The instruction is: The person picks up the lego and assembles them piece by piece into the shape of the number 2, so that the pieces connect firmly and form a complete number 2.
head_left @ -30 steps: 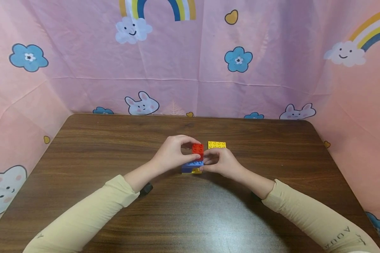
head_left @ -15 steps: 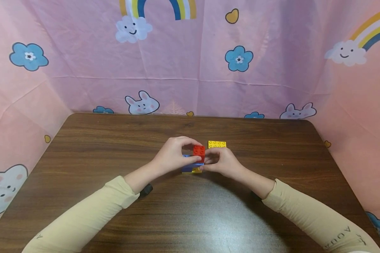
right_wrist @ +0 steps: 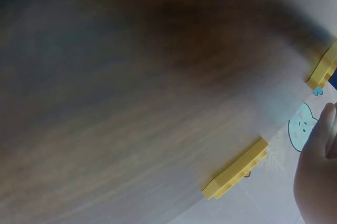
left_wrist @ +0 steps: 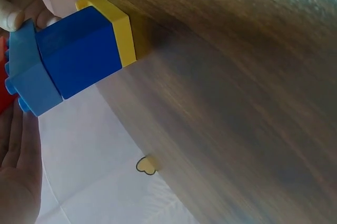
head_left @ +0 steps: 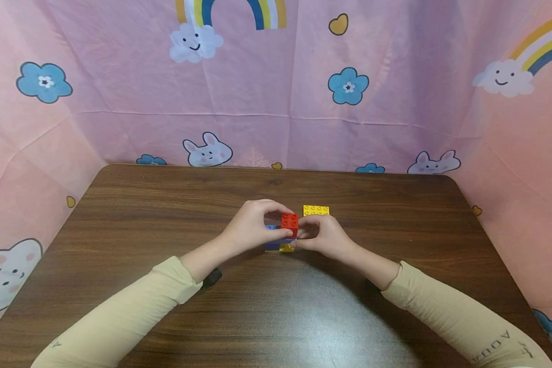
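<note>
Near the table's middle stands a small stack of toy building bricks. A yellow base plate (left_wrist: 124,34) is at the bottom, a dark blue brick (left_wrist: 84,50) above it, and a lighter blue brick (left_wrist: 37,71) with studs on top. My left hand (head_left: 250,225) pinches a red brick (head_left: 290,221) between thumb and fingers, over the right end of the blue. Whether it is pressed fully onto the studs cannot be told. From the right, my right hand (head_left: 326,236) grips the light blue brick's end, its thumb touching the front. Fingers partly hide the stack.
Just behind my right hand lies a separate yellow studded plate (head_left: 316,210), flat on the brown wooden table (head_left: 165,204). A pink cloth (head_left: 257,92) printed with rainbows, flowers and bunnies hangs around the back and sides.
The red brick and my left hand have shifted slightly down and to the right; the studs seen in front of the brick are now covered. My right hand stays in place.
</note>
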### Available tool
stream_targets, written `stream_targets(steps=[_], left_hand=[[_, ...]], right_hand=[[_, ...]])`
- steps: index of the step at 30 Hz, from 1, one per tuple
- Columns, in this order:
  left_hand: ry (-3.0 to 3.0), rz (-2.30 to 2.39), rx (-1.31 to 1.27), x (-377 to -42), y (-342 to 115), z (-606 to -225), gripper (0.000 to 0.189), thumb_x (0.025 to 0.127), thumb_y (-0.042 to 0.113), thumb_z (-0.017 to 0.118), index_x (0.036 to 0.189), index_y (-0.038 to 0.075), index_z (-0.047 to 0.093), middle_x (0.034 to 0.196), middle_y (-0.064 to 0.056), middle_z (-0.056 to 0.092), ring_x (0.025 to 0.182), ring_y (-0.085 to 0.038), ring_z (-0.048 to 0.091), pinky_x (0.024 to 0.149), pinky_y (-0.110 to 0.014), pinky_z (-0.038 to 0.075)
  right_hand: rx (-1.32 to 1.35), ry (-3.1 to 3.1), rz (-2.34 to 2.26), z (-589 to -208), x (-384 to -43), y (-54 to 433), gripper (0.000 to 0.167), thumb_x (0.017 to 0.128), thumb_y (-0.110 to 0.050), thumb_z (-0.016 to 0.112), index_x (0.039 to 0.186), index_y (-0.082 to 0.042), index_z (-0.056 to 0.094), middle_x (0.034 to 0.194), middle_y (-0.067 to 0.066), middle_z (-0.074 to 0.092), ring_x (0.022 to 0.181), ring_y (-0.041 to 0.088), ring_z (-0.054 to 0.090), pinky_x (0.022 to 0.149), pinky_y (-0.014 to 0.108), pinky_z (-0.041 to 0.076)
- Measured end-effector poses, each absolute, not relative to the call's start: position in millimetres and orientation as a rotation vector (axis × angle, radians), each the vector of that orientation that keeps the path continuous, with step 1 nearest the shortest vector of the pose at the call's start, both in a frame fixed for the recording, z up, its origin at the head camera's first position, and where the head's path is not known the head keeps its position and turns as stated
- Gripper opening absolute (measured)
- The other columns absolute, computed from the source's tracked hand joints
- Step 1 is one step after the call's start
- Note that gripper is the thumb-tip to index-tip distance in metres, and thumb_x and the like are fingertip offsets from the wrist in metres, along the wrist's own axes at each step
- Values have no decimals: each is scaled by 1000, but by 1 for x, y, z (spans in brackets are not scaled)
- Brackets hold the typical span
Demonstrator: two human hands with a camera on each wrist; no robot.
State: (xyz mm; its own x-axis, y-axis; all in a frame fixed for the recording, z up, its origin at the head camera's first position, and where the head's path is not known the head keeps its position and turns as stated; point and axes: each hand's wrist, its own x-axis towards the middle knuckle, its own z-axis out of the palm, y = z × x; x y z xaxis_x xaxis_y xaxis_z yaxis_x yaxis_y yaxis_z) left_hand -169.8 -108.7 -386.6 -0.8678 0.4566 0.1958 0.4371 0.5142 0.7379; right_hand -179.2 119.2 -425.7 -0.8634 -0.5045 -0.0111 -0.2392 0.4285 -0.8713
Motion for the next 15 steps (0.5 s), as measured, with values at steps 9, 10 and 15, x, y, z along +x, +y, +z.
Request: stream_targets(steps=[9,10,15], left_hand=[[2721,1369,814,-170,-109,-391,38,81,12,93,115,4,79,111,-10,81,103,-23,77,95,-39,64],[2724,1371,814,-170,-110,-391,38,81,12,94,115,4,79,111,-10,81,103,-23,77,95,-39,64],[2740,1356,819,-169,-110,-391,38,81,13,94,115,5,80,112,-9,81,103,-23,77,95,-39,64]], right_hand=[[-684,2430,-1396,-426,-179,120,37,87,-9,88,119,6,74,106,18,81,93,25,80,82,30,66],[-688,2435,-1393,-427,-180,120,37,87,-9,88,118,6,74,105,18,81,93,24,80,82,30,66],[-696,2445,-1390,-426,-179,120,37,86,-9,88,117,5,75,105,17,81,93,24,80,83,30,66]])
